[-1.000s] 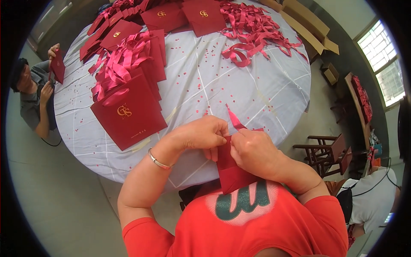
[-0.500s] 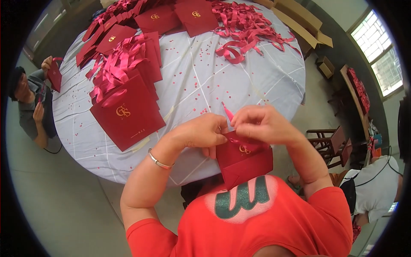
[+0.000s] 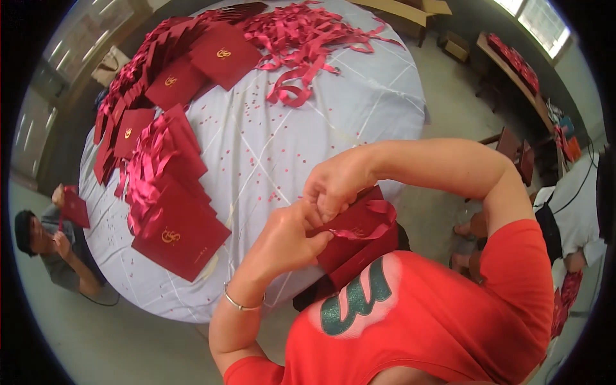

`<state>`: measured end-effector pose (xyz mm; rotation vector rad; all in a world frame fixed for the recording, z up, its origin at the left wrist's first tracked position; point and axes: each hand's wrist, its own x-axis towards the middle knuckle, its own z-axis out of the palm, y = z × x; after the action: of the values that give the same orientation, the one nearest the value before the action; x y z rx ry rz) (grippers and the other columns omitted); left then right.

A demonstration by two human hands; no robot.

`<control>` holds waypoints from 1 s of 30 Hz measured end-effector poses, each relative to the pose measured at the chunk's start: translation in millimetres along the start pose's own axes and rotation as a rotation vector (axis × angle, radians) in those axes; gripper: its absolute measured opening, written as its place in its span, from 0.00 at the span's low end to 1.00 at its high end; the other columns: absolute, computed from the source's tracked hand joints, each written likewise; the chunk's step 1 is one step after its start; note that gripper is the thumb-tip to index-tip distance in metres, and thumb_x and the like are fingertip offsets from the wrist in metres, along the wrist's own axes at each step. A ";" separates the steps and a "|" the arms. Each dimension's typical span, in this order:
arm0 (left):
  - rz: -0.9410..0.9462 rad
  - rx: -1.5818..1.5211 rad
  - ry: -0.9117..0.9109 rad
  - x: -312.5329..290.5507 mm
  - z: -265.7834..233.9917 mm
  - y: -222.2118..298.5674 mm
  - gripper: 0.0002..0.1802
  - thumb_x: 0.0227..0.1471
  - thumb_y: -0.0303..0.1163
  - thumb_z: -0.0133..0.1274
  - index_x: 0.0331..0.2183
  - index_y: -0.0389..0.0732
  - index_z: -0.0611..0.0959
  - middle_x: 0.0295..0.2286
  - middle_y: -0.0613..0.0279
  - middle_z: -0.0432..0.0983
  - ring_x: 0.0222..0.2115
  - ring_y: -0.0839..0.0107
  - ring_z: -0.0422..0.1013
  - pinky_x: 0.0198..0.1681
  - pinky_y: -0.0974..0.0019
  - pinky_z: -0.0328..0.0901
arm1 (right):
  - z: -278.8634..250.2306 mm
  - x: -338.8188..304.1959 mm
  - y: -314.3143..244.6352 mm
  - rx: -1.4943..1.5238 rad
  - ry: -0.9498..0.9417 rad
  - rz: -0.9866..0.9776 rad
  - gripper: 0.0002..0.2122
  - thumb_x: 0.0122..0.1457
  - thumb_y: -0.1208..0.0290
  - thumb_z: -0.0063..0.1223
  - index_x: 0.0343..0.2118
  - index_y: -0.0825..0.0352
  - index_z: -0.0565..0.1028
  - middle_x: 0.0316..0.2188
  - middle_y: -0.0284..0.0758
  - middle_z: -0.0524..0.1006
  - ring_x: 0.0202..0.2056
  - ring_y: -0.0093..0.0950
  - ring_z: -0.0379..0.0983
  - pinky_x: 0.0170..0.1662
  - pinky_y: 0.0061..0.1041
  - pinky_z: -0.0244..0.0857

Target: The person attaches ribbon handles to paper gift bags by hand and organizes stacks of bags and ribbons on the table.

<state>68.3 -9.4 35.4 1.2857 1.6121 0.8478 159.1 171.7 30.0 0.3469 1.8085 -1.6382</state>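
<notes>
A dark red paper gift bag leans at the near table edge against my red shirt. A pink ribbon handle loops across its front. My left hand is closed on the bag's upper left edge, its thumb beside the ribbon. Right against it, my right hand is pinched at the bag's top with fingers bent down; it appears to grip the ribbon's end, mostly hidden by the knuckles. The two hands touch or nearly touch.
Finished-looking red bags with ribbons lie overlapped at left. Loose pink ribbons are heaped at the far side of the round, white-clothed table. Red confetti dots the cloth. A person handles a bag at left; another is at right.
My right hand has moved left and inward to meet my left hand. The ribbon now shows as a wide loop over the bag's front. The whole view has turned.
</notes>
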 end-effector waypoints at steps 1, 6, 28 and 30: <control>-0.077 -0.045 0.033 0.5 1.4 2.9 0.13 0.45 0.22 0.62 0.26 0.35 0.71 0.15 0.61 0.74 0.16 0.74 0.75 0.16 0.71 0.64 | -1.1 2.1 -1.0 -0.010 -0.024 0.048 0.12 0.47 0.79 0.58 0.37 0.70 0.76 0.23 0.28 0.74 0.22 0.18 0.66 0.24 0.18 0.58; -0.002 -0.022 0.023 4.7 3.2 -11.8 0.13 0.45 0.21 0.61 0.27 0.36 0.70 0.15 0.62 0.73 0.15 0.75 0.74 0.15 0.71 0.63 | 8.8 4.4 3.1 0.026 0.046 0.099 0.12 0.44 0.80 0.59 0.34 0.71 0.76 0.21 0.30 0.74 0.20 0.20 0.66 0.22 0.19 0.57; 0.054 0.027 -0.070 9.4 3.9 -24.1 0.12 0.50 0.24 0.60 0.28 0.36 0.71 0.17 0.65 0.74 0.15 0.79 0.72 0.16 0.72 0.63 | -13.6 23.6 10.4 -0.184 0.545 -0.268 0.11 0.51 0.73 0.56 0.35 0.74 0.79 0.25 0.40 0.81 0.27 0.25 0.77 0.32 0.26 0.70; 0.013 0.004 -0.079 9.0 3.5 -20.0 0.12 0.50 0.24 0.60 0.28 0.36 0.71 0.16 0.65 0.74 0.15 0.79 0.72 0.16 0.72 0.63 | -9.4 23.9 11.9 -0.298 0.582 -0.310 0.11 0.49 0.73 0.57 0.34 0.74 0.79 0.25 0.42 0.81 0.28 0.28 0.78 0.32 0.27 0.71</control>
<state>63.4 -5.2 14.1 1.3177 1.5459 0.7920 145.7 177.3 5.7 0.4575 2.6181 -1.5286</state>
